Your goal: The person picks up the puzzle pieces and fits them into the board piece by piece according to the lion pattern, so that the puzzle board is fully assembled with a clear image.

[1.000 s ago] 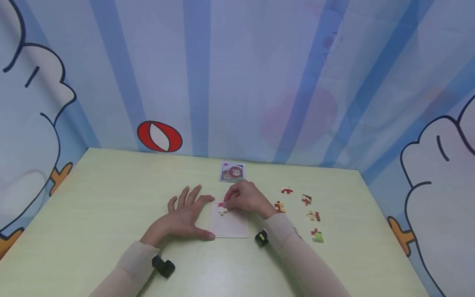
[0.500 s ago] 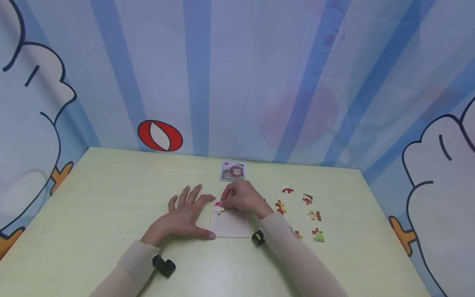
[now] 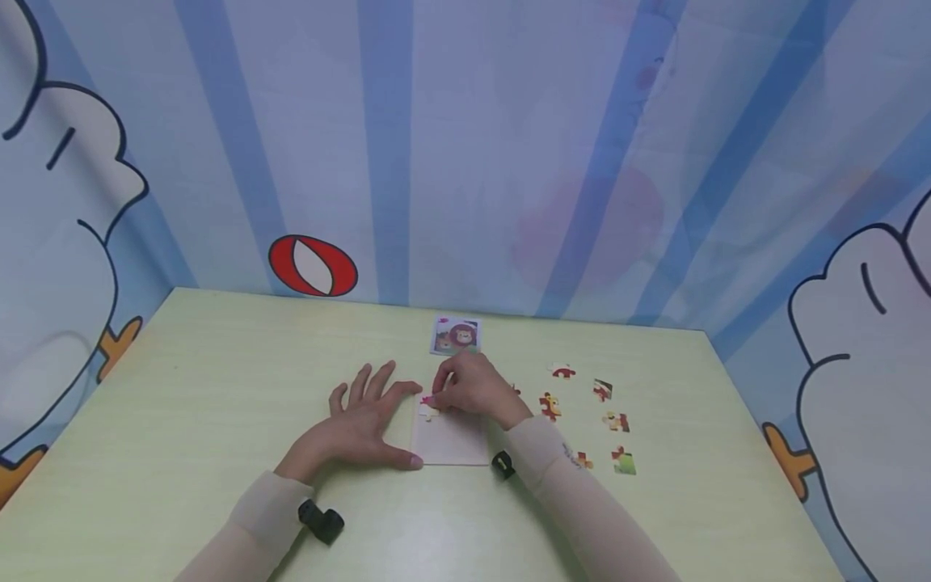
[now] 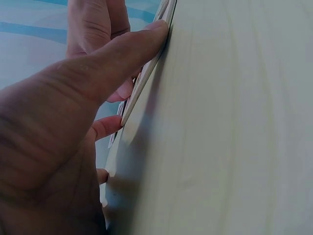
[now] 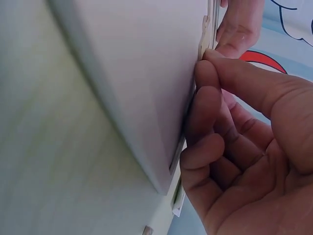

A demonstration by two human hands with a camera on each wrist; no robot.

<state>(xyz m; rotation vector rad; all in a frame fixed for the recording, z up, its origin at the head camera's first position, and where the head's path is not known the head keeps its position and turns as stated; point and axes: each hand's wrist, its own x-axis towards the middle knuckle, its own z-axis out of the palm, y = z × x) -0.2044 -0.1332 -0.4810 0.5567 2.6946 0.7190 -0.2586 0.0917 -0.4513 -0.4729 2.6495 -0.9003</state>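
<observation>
My left hand (image 3: 358,428) is spread wide at the left side of a square white puzzle board (image 3: 452,443). Its thumb and index finger touch the board's two left corners, and the other fingers stand apart. In the head view, my right hand (image 3: 480,388) pinches a small jigsaw piece (image 3: 427,411) between thumb and fingertips at the board's upper left corner. The piece shows pink and white, partly covered by the fingers. From the right wrist, its pale edge (image 5: 203,39) appears against the board; whether it lies fully flat I cannot tell.
Beyond the board lies a picture card (image 3: 456,335) with a lion on it. Several loose jigsaw pieces, such as a green-cornered one (image 3: 623,461) and a yellow one (image 3: 549,406), are scattered on the pale table (image 3: 218,347) at right. A patterned curtain (image 3: 465,162) stands behind.
The right hand has shifted slightly left with the jigsaw piece, bringing it to the board's upper left corner. It is nearly still over the last half second. My left hand has stayed put.
</observation>
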